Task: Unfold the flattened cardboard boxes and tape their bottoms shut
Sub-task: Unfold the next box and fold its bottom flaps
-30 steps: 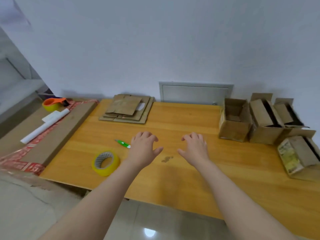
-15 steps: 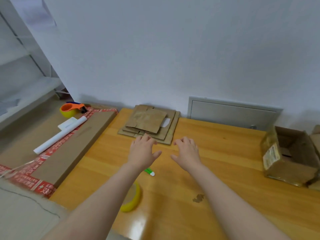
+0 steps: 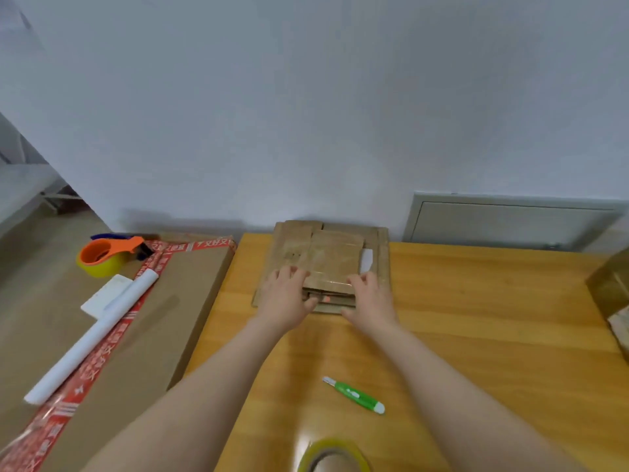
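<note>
Brown card is filling the far middle of the view: a stack of flattened cardboard boxes (image 3: pixel 377 253) is lying flat on the wooden table (image 3: pixel 476 318), pushed up against the white wall. You are holding the top flattened box (image 3: pixel 335 258) at its near edge. Your left hand (image 3: pixel 286 298) and right hand (image 3: pixel 369 299) are each laying curled fingers on its upper face, with the thumbs tucking in at the edge facing you, so both are pinching it. The box is sitting square to the table. Its near edge is running left to right, and the angle is hiding which axis is longer.

At the right border an opened box (image 3: pixel 611 287) is standing, its inside out of sight. An orange tape dispenser (image 3: pixel 105 255) is carrying a yellow roll and resting on a long flat cardboard package (image 3: pixel 177 301) edged with red printed tape, left of the table. A white paper roll (image 3: pixel 92 338) and a white card (image 3: pixel 103 296) are lying on that package too.

Nearer you, a green utility knife (image 3: pixel 354 395) is lying diagonally on the table, and a yellow tape roll (image 3: pixel 333 456) is showing at the bottom border. A grey hatch (image 3: pixel 510 221) is sitting low in the wall.
</note>
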